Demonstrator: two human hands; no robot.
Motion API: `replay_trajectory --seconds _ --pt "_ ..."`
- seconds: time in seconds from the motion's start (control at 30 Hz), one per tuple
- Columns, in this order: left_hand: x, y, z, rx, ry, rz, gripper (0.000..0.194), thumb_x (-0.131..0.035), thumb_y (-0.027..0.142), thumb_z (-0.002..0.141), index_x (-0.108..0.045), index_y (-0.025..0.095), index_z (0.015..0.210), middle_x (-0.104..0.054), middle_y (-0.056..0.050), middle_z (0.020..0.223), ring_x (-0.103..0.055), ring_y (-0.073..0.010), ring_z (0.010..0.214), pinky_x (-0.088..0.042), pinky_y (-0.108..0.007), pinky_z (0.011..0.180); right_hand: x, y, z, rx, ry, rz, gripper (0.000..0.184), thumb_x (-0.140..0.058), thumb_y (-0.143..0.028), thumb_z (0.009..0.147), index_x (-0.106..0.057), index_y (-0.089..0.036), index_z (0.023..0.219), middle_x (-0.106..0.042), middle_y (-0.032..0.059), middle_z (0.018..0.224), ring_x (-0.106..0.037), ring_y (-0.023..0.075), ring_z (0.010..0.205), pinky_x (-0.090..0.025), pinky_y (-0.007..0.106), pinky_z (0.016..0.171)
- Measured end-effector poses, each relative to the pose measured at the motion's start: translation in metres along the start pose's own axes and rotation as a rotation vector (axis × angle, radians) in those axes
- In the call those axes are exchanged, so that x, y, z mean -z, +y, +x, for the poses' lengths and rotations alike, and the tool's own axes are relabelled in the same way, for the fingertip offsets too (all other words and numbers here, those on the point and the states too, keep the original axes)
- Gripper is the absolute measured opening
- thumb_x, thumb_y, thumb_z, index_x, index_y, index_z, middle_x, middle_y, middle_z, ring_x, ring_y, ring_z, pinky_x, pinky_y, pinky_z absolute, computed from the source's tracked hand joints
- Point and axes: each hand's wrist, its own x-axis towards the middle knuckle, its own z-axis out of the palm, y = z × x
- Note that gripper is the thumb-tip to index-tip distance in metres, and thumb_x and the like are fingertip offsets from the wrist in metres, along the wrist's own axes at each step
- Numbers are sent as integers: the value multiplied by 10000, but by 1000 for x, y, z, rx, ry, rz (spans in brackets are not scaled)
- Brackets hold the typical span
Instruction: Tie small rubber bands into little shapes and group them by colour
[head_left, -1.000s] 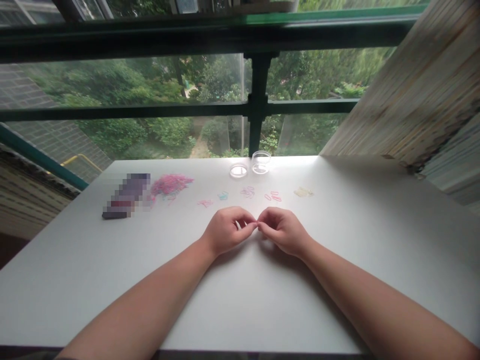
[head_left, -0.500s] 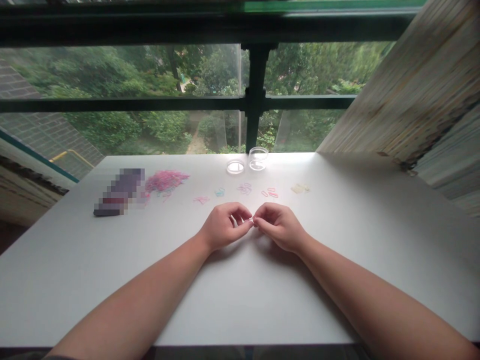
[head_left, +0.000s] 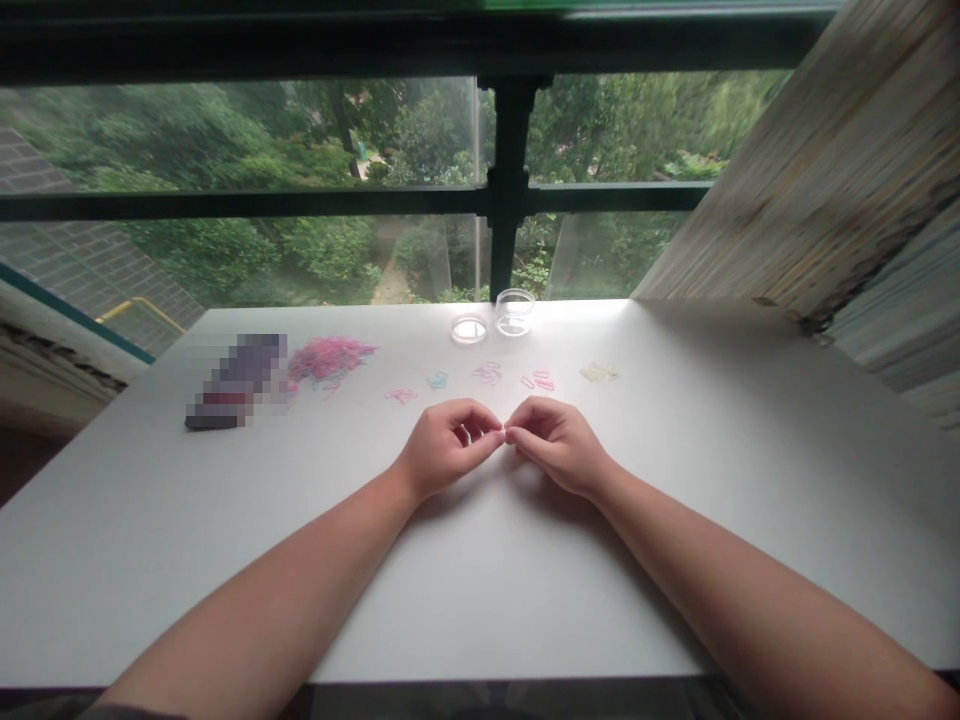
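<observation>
My left hand [head_left: 455, 446] and my right hand [head_left: 556, 442] meet fingertip to fingertip just above the middle of the white table [head_left: 420, 620]. Both are closed in a pinch. A tiny pale bit shows where the fingertips touch; it is too small and covered to name. Beyond the hands lie small groups of what look like coloured paper clips: pink ones [head_left: 401, 396], blue-green ones [head_left: 437, 380], purple ones [head_left: 487, 373], red-pink ones [head_left: 538, 381] and pale yellow ones [head_left: 599, 373].
A larger heap of mostly pink clips [head_left: 330, 360] lies at the back left, beside a pixelated dark object [head_left: 238, 382]. Near the window stand a clear round container [head_left: 515, 315] and a shallow clear lid [head_left: 469, 331]. A curtain [head_left: 780, 180] hangs at the right.
My fingertips have drawn slightly closer together, so less of the pale bit between them shows. The view has shifted slightly; the things on the table stay in place.
</observation>
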Motion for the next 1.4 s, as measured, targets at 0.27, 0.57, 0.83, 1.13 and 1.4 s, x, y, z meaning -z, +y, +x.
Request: replay_trajectory --seconds 0.27,0.57,0.83,1.13,1.4 --pt "0 -1 0 8 -26 30 139 -628 276 757 -634 137 754 -638 -27 696 -503 -74 545 -404 -186 500 -1 2 -1 40 -35 -104 62 -560 -172 776 -549 -175 837 -582 17 745 -522 119 629 -415 236 548" --pt "0 -1 0 29 -58 42 140 -622 277 756 -608 138 752 -626 -20 686 -502 -77 557 -402 -187 511 -1 -3 -3 58 -36 -289 39 -535 -136 748 -550 -170 738 -573 3 672 -504 110 603 -402 228 561" --pt "1 -1 0 31 -49 54 146 -610 284 763 -605 140 742 -623 -21 685 -501 -80 553 -400 -191 506 -1 -1 -2 21 -19 -283 35 -545 -157 749 -577 -170 754 -561 -9 635 -486 98 556 -383 219 528" --pt "0 -1 -1 23 -68 23 154 -606 288 764 -596 136 748 -595 -15 653 -492 -79 544 -396 -193 501 -1 -2 -1 6 -14 -276 34 -549 -174 753 -580 -168 742 -598 7 672 -510 108 583 -396 222 537" --pt "1 -1 -1 5 -75 4 162 -606 299 767 -589 138 761 -595 -21 673 -502 -88 563 -408 -203 519 0 -1 -2 1 -25 -279 43 -561 -197 756 -588 -169 738 -600 8 666 -501 107 570 -389 219 520"
